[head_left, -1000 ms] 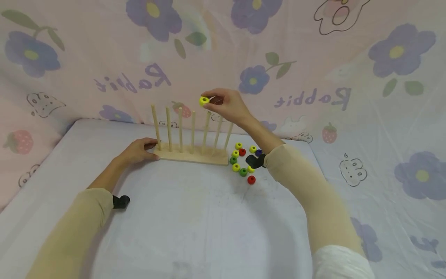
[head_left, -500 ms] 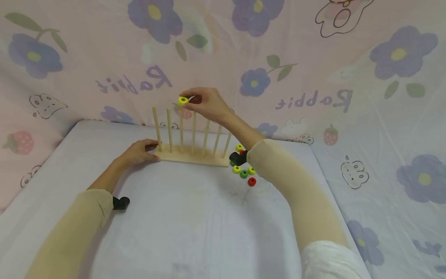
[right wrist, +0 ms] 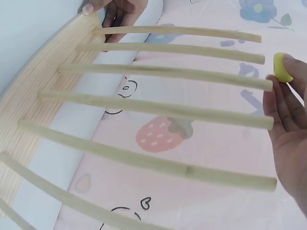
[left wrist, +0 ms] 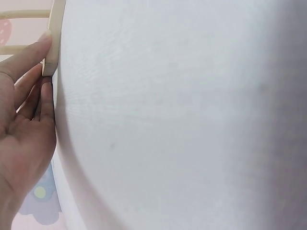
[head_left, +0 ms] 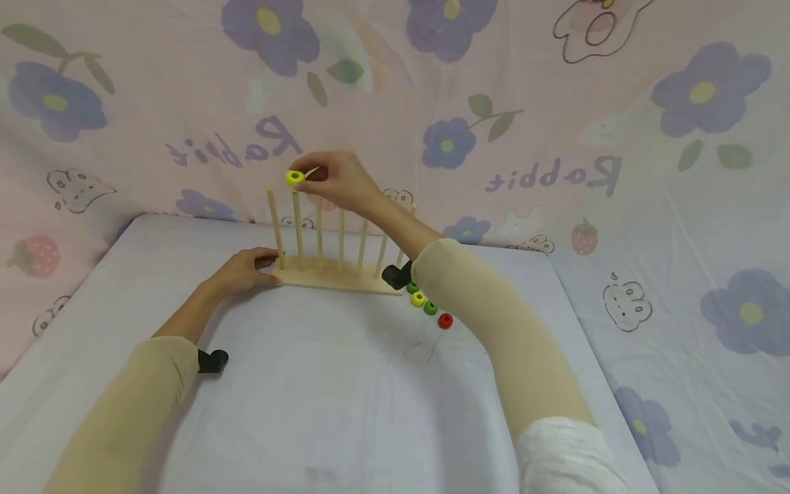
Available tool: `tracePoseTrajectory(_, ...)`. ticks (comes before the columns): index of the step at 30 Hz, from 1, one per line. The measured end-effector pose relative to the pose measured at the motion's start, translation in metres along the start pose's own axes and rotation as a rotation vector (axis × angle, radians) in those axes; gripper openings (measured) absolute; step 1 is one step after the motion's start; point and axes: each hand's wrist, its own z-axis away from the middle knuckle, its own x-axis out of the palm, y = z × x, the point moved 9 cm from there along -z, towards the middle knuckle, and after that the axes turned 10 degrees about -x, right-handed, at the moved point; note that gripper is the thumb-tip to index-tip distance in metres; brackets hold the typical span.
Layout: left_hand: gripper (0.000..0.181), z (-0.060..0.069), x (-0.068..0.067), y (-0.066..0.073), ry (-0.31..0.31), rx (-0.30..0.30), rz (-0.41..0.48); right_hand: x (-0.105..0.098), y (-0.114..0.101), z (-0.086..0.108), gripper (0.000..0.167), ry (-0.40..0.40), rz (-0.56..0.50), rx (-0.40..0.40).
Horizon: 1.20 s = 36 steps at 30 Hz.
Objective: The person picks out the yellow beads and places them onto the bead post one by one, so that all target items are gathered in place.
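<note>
My right hand (head_left: 339,180) pinches a yellow bead (head_left: 295,179) between thumb and fingers, just above the top of the second peg from the left (head_left: 298,233). In the right wrist view the bead (right wrist: 282,68) is beside the peg tips, apart from them. My left hand (head_left: 245,269) grips the left end of the wooden base (head_left: 339,280), from which several upright pegs rise. The left wrist view shows the left hand (left wrist: 29,115) with its thumb on the base edge (left wrist: 55,38). No beads show on the pegs.
Right of the base lie loose beads, among them a red one (head_left: 445,321), a yellow one (head_left: 417,298) and green ones (head_left: 431,308); my right sleeve covers part of that area. A patterned cloth (head_left: 382,123) hangs behind the white table (head_left: 308,398).
My right hand has moved left along the row of pegs with the yellow bead, and its sleeve now hides more loose beads. The left hand keeps its grip on the base.
</note>
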Motion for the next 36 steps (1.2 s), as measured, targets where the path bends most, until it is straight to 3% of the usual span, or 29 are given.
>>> tracePoseTrajectory(7,0.079,0.001,-0.001,0.001,-0.01,0.021,0.014,0.014,-0.004,-0.009,0.031,-0.081,0.09,0.023)
tracePoseTrajectory(19,0.078,0.003,-0.003,0.001,-0.05,0.032,0.004,0.031,-0.005,-0.022,0.027,-0.104,0.104,0.005)
tracePoseTrajectory(27,0.078,0.0,-0.003,0.004,-0.038,0.055,0.005,0.036,-0.007,-0.025,0.026,-0.139,0.158,-0.018)
tracePoseTrajectory(36,0.081,0.001,-0.001,0.003,-0.044,0.035,0.004,0.04,0.002,-0.025,0.031,-0.174,0.232,0.041)
